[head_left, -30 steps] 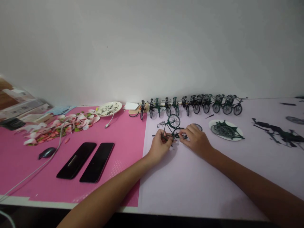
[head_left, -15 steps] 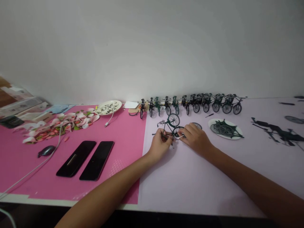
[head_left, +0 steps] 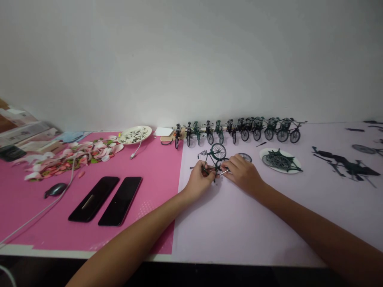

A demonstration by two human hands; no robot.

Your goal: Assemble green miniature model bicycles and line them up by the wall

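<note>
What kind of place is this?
Maybe a craft table: tiny bicycles stand in a row, loose bike parts lie in a pile, and the right hand holds a thin metal rod.

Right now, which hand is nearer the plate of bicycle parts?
Right. The right hand is left of the plate, not touching it; the left hand is farther left, holding the small bicycle.

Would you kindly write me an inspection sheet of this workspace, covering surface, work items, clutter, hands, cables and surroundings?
Surface: table, pink left, lilac right.
Work items: bike in hand; bike row behind; parts on oval plate.
Clutter: two phones, petal pile.
Hands: left hand pinches bike; right hand holds thin silver rod near it.
Cables: white cable across the pink side; white plug near round plate.
Surroundings: grey wall.
</note>
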